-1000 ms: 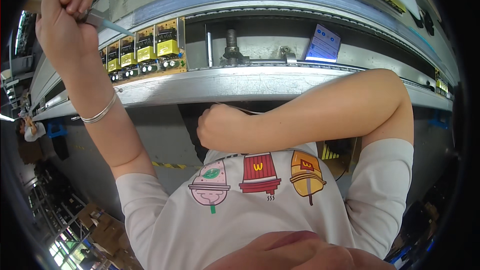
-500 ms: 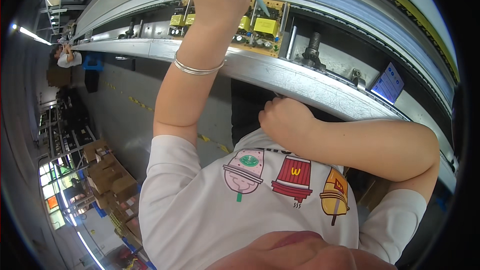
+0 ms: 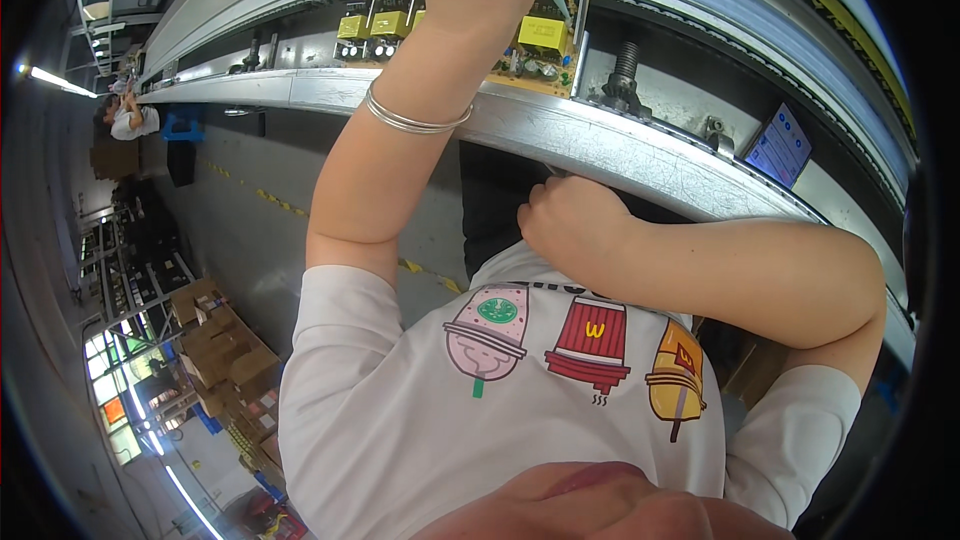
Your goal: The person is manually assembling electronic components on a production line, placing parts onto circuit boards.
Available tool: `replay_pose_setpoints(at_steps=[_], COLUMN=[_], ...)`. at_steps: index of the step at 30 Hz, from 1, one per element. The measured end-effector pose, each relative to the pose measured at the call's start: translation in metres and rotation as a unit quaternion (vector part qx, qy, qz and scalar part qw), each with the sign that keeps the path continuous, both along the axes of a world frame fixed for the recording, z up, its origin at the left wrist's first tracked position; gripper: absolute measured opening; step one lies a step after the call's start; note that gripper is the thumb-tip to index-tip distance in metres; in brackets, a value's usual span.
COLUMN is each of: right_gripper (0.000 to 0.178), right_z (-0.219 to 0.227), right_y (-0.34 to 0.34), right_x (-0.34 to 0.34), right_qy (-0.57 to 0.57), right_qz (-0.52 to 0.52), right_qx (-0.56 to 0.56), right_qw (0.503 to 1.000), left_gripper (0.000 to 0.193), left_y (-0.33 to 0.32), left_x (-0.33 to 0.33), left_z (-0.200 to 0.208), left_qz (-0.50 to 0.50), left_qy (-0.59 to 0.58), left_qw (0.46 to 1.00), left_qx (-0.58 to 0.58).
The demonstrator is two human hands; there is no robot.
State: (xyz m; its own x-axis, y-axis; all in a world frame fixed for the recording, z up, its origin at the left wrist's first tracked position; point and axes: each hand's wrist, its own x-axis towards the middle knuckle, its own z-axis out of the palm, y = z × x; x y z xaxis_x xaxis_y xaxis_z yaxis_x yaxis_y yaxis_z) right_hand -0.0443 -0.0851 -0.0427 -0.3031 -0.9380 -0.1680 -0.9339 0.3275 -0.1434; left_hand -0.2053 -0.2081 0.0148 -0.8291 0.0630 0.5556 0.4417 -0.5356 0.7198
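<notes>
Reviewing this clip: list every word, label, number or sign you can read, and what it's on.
Red cup print on the white shirt: yellow letter-like mark, not copied out.
Orange cup print: mark on a red patch, not copied out.
Pink cup print: round green emblem, no readable wording.
Bluish panel beyond the rail: print too small to read.
Yellow block on the circuit board: faint print, unreadable.

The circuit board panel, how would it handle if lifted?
The circuit board panel probably feels stiff, being a flat sheet. Its bulky yellow blocks may make it heavy, and its crowded small parts seem easy to knock.
</notes>
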Motion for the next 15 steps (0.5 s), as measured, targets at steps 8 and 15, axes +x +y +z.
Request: replay_pose_setpoints(at_steps=[8,15], right_gripper=[0.007,0.007], right_z=[0.006,0.002], right_y=[0.0,0.0], right_x=[-0.004,-0.002], right_qy=[-0.015,-0.003], right_qz=[0.018,0.019], right_qx=[0.03,0.03], right_qw=[0.999,0.999], left_gripper=[0.019,0.02], left_y=[0.037,0.039], left_x=[0.027,0.028], left_z=[0.049,0.048], left_qz=[0.185,0.186], left_qy=[-0.028,-0.031], left_qw=[0.978,0.978], left_qx=[-0.091,-0.093])
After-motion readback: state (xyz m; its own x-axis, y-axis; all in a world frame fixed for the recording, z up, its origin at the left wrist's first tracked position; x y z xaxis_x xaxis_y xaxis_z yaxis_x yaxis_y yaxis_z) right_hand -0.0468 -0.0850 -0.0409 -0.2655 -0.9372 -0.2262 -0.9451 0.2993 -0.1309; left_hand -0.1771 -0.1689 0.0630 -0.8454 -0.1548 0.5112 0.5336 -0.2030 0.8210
